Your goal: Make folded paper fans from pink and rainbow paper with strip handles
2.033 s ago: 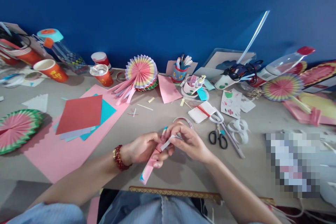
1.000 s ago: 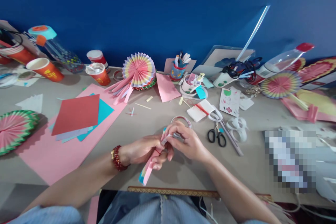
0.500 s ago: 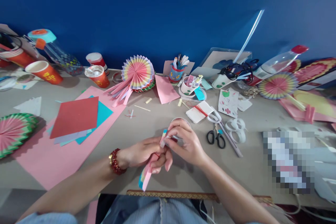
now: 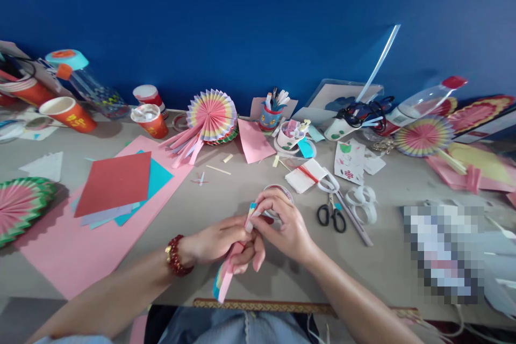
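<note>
My left hand (image 4: 226, 242), with a red bead bracelet (image 4: 176, 256) at its wrist, is closed around a folded paper strip (image 4: 224, 277) in pink, yellow and blue. The strip's lower part hangs below my fingers, and its upper end sticks up between both hands. With thumb and fingers pinched, my right hand (image 4: 284, 223) grips that upper end. Behind my right hand lies a roll of tape (image 4: 285, 191), partly hidden by the fingers.
Black-handled scissors (image 4: 331, 216) lie right of my hands. Red paper (image 4: 115, 183) rests on pink paper (image 4: 72, 258) at left. A pleated fan (image 4: 212, 115), a pen cup (image 4: 271, 117) and orange cups (image 4: 151, 122) stand by the blue wall. A green-edged fan (image 4: 24, 204) lies far left.
The view has shifted slightly, so most things on the table appear a little lower. Both hands keep their hold on the strip, and more of the tape roll shows behind my right hand.
</note>
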Demonstrator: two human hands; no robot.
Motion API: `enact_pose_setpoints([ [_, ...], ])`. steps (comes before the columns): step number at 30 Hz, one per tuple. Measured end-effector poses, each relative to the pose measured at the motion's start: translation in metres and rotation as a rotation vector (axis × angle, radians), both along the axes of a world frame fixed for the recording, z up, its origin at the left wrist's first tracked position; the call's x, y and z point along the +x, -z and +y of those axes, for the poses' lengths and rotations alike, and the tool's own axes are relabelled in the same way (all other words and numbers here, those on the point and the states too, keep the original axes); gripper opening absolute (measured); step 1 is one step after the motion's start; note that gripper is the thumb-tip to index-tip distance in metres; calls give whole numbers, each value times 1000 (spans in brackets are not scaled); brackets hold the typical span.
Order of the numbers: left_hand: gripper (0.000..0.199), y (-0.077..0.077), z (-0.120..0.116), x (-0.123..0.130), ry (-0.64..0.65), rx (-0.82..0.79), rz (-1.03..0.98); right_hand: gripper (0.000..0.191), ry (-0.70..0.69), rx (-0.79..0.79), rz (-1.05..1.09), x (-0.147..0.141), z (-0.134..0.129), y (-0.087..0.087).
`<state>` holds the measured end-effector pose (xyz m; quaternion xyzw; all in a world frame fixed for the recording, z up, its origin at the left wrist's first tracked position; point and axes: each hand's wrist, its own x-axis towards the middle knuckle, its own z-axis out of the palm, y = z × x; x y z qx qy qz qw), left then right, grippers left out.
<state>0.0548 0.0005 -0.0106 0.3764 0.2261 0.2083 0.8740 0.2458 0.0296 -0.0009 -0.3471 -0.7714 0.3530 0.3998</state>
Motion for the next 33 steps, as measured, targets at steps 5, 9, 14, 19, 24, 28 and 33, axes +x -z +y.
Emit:
enact_pose_setpoints([
  [5, 24, 1, -1, 3, -27, 3, -6, 19, 43, -69, 44, 1, -1, 6],
  [9, 22, 2, -3, 3, -43, 15, 8, 28, -39, -257, 159, 0, -4, 7],
  [14, 18, 0, -3, 3, -40, 2, 8, 38, -98, -449, 217, 0, -7, 4],
  [19, 25, 0, -1, 5, -124, -63, 53, 31, -4, -432, 258, -1, -7, 7],
  [24, 48, 4, -3, 8, -157, 39, 150, 32, -19, -450, 244, 1, -7, 7],
  [28, 45, 5, -2, 8, -198, 69, 164, 23, 47, -368, 142, 7, -1, 6],
  [33, 42, 5, 3, 3, -262, 149, 324, 22, 180, -267, 120, 14, 8, 7],
])
